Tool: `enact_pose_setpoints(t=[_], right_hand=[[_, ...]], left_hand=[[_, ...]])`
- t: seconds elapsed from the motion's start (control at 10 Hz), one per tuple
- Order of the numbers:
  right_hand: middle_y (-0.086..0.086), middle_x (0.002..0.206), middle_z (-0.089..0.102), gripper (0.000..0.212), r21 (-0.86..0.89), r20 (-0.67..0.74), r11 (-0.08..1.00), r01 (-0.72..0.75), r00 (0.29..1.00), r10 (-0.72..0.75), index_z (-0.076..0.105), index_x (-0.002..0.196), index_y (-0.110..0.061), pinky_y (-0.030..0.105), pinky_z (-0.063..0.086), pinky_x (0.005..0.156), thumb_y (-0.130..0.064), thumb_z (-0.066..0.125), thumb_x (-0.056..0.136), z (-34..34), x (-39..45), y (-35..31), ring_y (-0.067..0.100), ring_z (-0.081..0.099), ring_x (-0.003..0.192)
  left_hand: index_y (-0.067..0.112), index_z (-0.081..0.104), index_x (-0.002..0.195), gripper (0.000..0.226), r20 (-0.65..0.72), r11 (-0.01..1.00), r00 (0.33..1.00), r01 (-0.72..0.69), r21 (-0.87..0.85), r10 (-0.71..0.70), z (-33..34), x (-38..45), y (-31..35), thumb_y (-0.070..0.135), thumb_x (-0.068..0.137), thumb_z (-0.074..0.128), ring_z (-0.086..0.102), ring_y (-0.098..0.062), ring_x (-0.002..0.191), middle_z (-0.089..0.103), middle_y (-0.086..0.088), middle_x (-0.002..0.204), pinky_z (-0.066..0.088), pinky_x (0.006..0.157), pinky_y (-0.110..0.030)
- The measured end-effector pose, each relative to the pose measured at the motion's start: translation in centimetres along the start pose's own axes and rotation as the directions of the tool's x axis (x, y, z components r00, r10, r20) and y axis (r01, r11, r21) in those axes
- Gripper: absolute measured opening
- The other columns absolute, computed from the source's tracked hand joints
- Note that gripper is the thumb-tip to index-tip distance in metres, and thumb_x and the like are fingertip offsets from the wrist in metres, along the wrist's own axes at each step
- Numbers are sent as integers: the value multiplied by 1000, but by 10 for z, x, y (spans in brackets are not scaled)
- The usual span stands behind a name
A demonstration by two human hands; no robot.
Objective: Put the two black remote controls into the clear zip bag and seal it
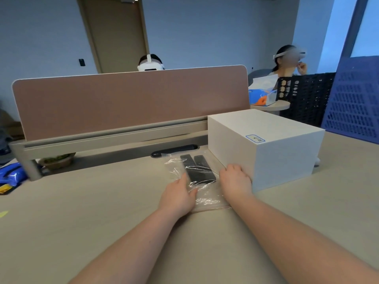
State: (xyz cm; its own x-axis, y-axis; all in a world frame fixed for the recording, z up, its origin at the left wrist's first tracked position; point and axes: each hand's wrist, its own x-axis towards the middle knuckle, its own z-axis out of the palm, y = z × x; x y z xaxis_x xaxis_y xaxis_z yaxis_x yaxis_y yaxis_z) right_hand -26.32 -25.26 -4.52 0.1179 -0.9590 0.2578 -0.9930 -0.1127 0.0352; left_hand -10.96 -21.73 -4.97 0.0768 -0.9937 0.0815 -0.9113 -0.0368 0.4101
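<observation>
Two black remote controls lie side by side on the table, the left one [192,168] and the right one [204,165], with crinkled clear plastic of the zip bag [207,198] over their near halves. My left hand [178,195] rests flat on the bag's left side, fingers stretched toward the remotes. My right hand [234,179] lies on the bag's right edge, knuckles up, fingers curled down, close against the white box. Whether the bag's zip is closed cannot be made out.
A large white box [266,148] with a small blue label stands right of the bag. A brown desk divider [131,103] runs across the back, with a dark cable slot [174,150] before it. Blue packets [12,175] lie far left. Two people sit beyond.
</observation>
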Motion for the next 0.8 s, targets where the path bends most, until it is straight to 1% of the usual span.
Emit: enact_pose_setpoints(t=[0.1, 0.2, 0.3, 0.4, 0.5, 0.6, 0.7, 0.8], right_hand=[[14, 122, 55, 33, -78, 4, 994, 80, 997, -80, 54, 118, -6, 38, 44, 90, 1, 40, 89, -6, -7, 4, 32, 48, 115], [13, 122, 55, 33, -90, 14, 989, 121, 993, -120, 54, 118, -6, 40, 41, 92, 0, 39, 89, -12, -16, 6, 30, 47, 117], [14, 120, 56, 34, -99, -2, 978, 185, 983, -186, 53, 117, -5, 38, 40, 91, 3, 42, 86, -14, -27, 5, 30, 47, 116], [13, 115, 60, 28, -83, 2, 970, 227, 974, -228, 56, 112, -5, 36, 41, 91, 0, 42, 88, -13, -39, -2, 31, 50, 112], [11, 111, 64, 22, -53, 5, 974, 220, 975, -220, 59, 107, -7, 36, 43, 88, -8, 43, 92, -7, -51, -8, 30, 52, 108], [14, 111, 64, 25, 31, 40, 980, 199, 979, -200, 60, 107, -7, 39, 43, 92, -16, 39, 95, -5, -65, -8, 31, 52, 109], [16, 111, 64, 34, 42, 32, 976, 213, 976, -214, 61, 108, -5, 41, 42, 93, -26, 34, 99, -6, -81, -6, 32, 53, 110], [16, 113, 65, 37, 59, 25, 975, 215, 976, -217, 61, 109, -6, 40, 42, 92, -28, 33, 100, -9, -96, -4, 32, 54, 110]], left_hand=[[10, 35, 135, 51, -41, 999, 999, -11, -39, 10, -5, -14, -4, 34, 93, 49, 45, -32, 126, 50, -13, 137, 40, 102, -38], [11, 36, 136, 51, -99, 998, 994, 34, -58, -40, -9, -26, -12, 32, 92, 50, 45, -31, 127, 50, -12, 138, 40, 103, -38], [12, 46, 128, 42, -140, 992, 983, 114, -46, -119, -16, -39, -21, 33, 91, 49, 51, -33, 120, 56, -12, 128, 46, 98, -42], [9, 52, 119, 37, -130, 988, 979, 155, -11, -155, -21, -55, -30, 32, 90, 49, 51, -34, 117, 56, -13, 124, 47, 96, -42], [9, 51, 119, 36, -124, 987, 980, 162, 13, -159, -24, -74, -38, 32, 92, 46, 49, -33, 119, 54, -13, 126, 45, 96, -41], [9, 48, 122, 37, -101, 990, 985, 140, 15, -138, -25, -92, -44, 33, 94, 44, 46, -32, 123, 49, -12, 131, 42, 97, -40], [8, 50, 119, 36, -100, 995, 991, 89, 42, -85, -22, -110, -54, 34, 94, 44, 47, -30, 122, 50, -11, 131, 44, 97, -39], [7, 57, 104, 33, -178, 996, 983, 48, 71, -35, -16, -118, -65, 35, 94, 42, 54, -32, 113, 56, -12, 119, 48, 93, -40]])
